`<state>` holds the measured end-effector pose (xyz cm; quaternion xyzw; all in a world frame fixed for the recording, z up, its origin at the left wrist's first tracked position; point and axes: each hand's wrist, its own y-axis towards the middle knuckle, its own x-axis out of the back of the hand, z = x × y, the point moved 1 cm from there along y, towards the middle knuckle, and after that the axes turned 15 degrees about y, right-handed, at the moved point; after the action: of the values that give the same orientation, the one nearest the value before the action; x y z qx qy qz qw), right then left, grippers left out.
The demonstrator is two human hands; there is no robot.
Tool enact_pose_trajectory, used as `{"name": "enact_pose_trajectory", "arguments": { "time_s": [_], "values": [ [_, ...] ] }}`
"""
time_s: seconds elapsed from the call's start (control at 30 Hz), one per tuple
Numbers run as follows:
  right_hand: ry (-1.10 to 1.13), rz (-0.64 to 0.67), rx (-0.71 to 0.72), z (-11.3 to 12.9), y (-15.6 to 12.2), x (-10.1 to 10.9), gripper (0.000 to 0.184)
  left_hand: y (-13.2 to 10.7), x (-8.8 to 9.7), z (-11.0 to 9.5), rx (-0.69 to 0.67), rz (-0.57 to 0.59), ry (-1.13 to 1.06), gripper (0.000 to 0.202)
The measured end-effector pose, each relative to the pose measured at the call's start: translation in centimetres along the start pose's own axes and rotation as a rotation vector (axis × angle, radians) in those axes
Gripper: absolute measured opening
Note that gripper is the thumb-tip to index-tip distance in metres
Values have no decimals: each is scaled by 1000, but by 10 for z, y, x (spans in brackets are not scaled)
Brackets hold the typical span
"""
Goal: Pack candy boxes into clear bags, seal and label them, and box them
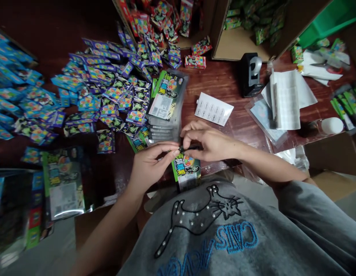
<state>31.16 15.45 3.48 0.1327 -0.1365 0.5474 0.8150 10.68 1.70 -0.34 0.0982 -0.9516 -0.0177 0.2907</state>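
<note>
Both hands meet at the table's front edge over a printed candy bag [189, 168] with a black and green front. My left hand [156, 157] pinches the bag's upper edge between thumb and fingers. From the other side my right hand [208, 143] closes on that same edge, its fingers curled. The lower part of the bag hangs toward the grey shirt. Just beyond the hands lies a stack of similar bags [166, 96], fanned out. To its right is a white sheet of oval stickers [214, 109].
Small purple candy packs [109, 76] and blue packs [25, 84] are heaped at the left. Cartons of red packs [166, 23] and green packs [261, 23] stand behind. A tape dispenser [251, 74], folded paper [285, 99] and a white-capped bottle [331, 125] are at right.
</note>
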Motion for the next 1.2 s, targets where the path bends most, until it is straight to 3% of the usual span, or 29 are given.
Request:
{"name": "enact_pose_trajectory", "arguments": {
  "time_s": [0.13, 0.2, 0.3, 0.4, 0.5, 0.6, 0.67, 0.73, 0.83, 0.9, 1.0, 1.13, 1.2],
  "values": [
    [-140, -102, -10, -3, 4, -13, 24, -5, 2, 2, 24, -24, -22, 10],
    [-213, -115, 50, -1, 2, -19, 20, -8, 2, 1, 41, -48, -30, 8],
    [-323, -52, 122, 2, 2, -26, 18, -15, 3, -1, 54, -82, -45, 7],
    [-183, 98, 105, 1, 22, -28, 21, -35, 17, 6, 39, -140, -16, 13],
    [51, 214, 34, -1, 75, -38, 25, -89, 47, 25, -26, -348, 271, 41],
    [234, 128, 28, -3, 158, -71, 34, -168, 81, 56, -82, -696, 746, 112],
    [272, 114, 26, -4, 217, -106, 34, -210, 99, 82, -85, -713, 1031, 136],
    [175, 161, -20, -3, 269, -143, 30, -232, 113, 107, -93, -620, 1212, 130],
    [19, 276, -103, 0, 316, -187, 24, -232, 125, 138, -94, -506, 1288, 88],
    [-10, 343, -137, 1, 325, -202, 22, -225, 129, 151, -97, -438, 1246, 67],
    [-16, 450, -212, -1, 309, -205, 30, -227, 128, 156, -150, -416, 1156, 56],
    [34, 619, -346, 3, 263, -180, 51, -254, 109, 143, -178, -498, 905, 60],
    [82, 626, -305, 11, 248, -164, 60, -262, 97, 135, -7, -608, 658, 63]
  ]
}}
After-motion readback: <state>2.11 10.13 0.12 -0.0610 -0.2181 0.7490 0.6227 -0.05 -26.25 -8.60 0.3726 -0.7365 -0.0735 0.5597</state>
